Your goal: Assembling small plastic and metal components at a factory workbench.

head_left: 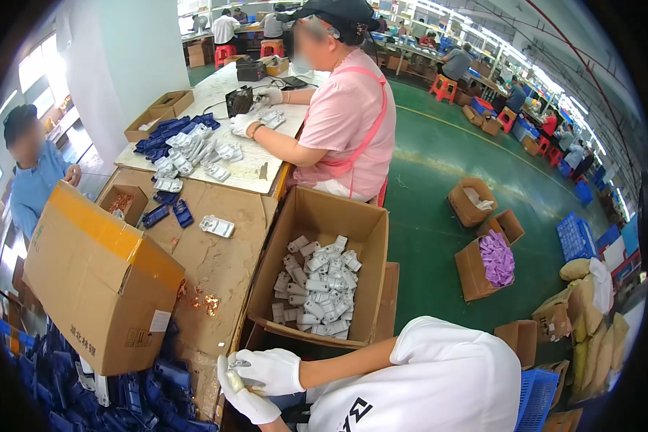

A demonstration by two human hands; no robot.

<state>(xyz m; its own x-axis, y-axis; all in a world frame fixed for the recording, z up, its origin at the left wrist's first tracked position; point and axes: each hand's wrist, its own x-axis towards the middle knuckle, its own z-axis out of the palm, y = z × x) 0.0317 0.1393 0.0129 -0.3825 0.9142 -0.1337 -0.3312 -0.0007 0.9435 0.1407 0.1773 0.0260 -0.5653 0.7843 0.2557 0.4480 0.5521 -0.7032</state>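
My right hand [272, 370] and my left hand [249, 400], both in white gloves, are close together at the table's near edge. Their fingers are bent and closed around something small and pale between them, mostly hidden by the gloves. Just beyond them stands an open cardboard box [349, 212] with many white plastic housings [324, 291] in it. Small copper-coloured metal pieces [207, 305] lie loose on the cardboard-covered table [219, 273]. One white housing [217, 226] lies farther up the table.
A large tilted carton [97, 281] stands at left above a heap of dark blue plastic housings [129, 399]. Across the table a co-worker in pink [353, 108] handles parts beside piled white and blue housings. Another person in blue [39, 176] stands at left. Cartons, one with purple pieces [495, 258], sit on the green floor.
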